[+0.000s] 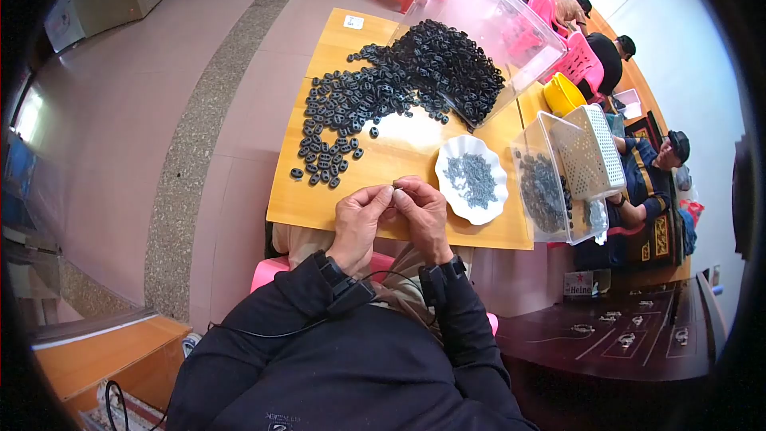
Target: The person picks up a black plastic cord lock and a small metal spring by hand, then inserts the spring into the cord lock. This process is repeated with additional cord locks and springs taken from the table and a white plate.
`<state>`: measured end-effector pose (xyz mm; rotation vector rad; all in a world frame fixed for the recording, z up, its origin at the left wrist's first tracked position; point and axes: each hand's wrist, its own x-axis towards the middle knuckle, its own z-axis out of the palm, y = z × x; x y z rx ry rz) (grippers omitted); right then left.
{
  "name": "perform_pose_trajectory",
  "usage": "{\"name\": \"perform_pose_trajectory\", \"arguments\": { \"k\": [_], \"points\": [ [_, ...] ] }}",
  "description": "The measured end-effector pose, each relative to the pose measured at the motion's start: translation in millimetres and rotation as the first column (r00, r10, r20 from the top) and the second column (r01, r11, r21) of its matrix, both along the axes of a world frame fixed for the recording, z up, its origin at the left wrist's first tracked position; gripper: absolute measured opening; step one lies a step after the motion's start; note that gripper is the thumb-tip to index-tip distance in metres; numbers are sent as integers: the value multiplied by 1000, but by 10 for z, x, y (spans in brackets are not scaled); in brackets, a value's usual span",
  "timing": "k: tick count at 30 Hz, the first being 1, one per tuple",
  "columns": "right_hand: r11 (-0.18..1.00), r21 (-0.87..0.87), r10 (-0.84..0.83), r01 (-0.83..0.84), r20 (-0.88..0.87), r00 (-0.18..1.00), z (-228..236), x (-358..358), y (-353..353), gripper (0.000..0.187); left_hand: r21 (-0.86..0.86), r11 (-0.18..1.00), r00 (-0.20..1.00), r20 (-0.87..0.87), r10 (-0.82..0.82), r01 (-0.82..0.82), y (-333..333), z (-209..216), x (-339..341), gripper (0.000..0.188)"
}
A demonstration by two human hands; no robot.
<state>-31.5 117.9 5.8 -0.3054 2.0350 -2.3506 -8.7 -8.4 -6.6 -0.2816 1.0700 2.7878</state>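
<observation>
Pinched between both sets of fingertips: a small dark piece (396,185)

Farthest left on the wooden table (291,206), loose black two-holed parts (327,161), some apart, some touching. Probably light, rigid and smooth enough to skid; best taken by the outer rim, clear of the holes.

Next, the left hand (359,221), thumb and forefinger closed in a pinch. Between the two hands, over the table's near edge, the small dark piece, mostly covered by fingers; cannot tell exact shape, nor whether single or doubled. Likely almost weightless and easy to drop: hold by opposite edges, pressing lightly. Then the right hand (425,214), thumb and forefinger likewise pinched on the piece.

Farther back, a dense heap (447,64) of similar black parts, partly inside a clear bin (519,40). Best lifted from the top. Just beside the right hand, a white scalloped plate (467,144) of tiny grey pieces (471,179). Likely stiff and fiddly; nip singly from the margin. Farthest right, a clear box (549,131) with more dark parts and a white perforated basket (589,152).
</observation>
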Motion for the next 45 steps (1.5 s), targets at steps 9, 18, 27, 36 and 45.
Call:
{"name": "perform_pose_trajectory", "arguments": {
  "k": [9,18,27,36,45],
  "points": [
    [988,-149,-6,29,153,988,-42,-30,183,13,34,999,999,33,10,-11,-8,55,0,15],
    [990,-127,-46,66,152,987,-16,9,267,14,30,998,998,14,59,-59,-15,72,0,15],
    [991,-115,-46,65,159,986,-46,18,285,14,49,998,998,40,38,-40,-31,72,-5,16],
    [991,-116,-38,60,184,982,-56,21,323,16,-1,1000,999,22,23,-23,-19,43,-10,17],
    [984,-175,-6,40,192,981,-68,13,330,16,-38,999,1000,31,6,-5,-27,81,-2,19]
  ]
}}
